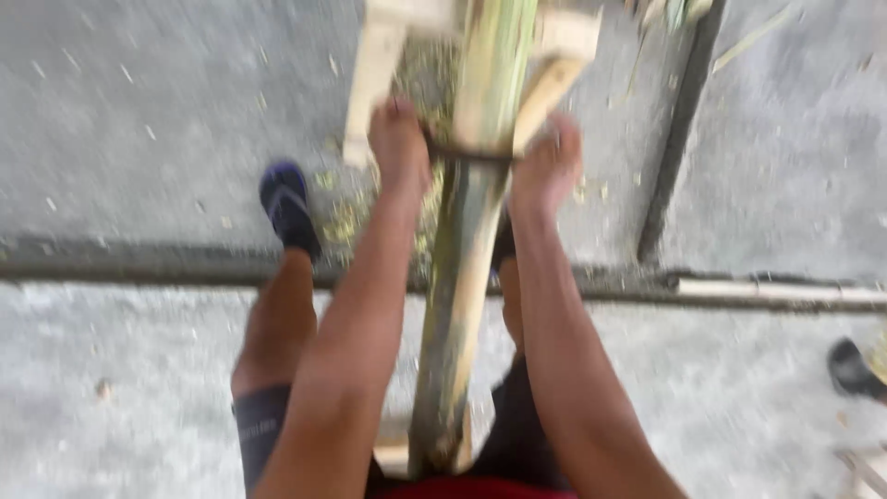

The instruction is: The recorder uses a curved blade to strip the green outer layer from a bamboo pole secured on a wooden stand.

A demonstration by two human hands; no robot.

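Observation:
A long green bamboo pole (pixel 462 305) runs away from me between my legs and rests on a pale wooden stand (pixel 379 74). A thin dark blade (pixel 467 155) lies across the pole. My left hand (pixel 399 143) is closed on the blade's left end. My right hand (pixel 547 166) is closed on its right end. Both arms reach straight forward, one on each side of the pole. The picture is blurred by motion.
Grey concrete floor with a dark groove (pixel 139 263) running left to right and another dark strip (pixel 679 139) running away at the right. Green shavings (pixel 346 217) lie by the stand. My foot in a dark sandal (pixel 288 208) stands at left. Another dark shoe (pixel 850 370) is at the right edge.

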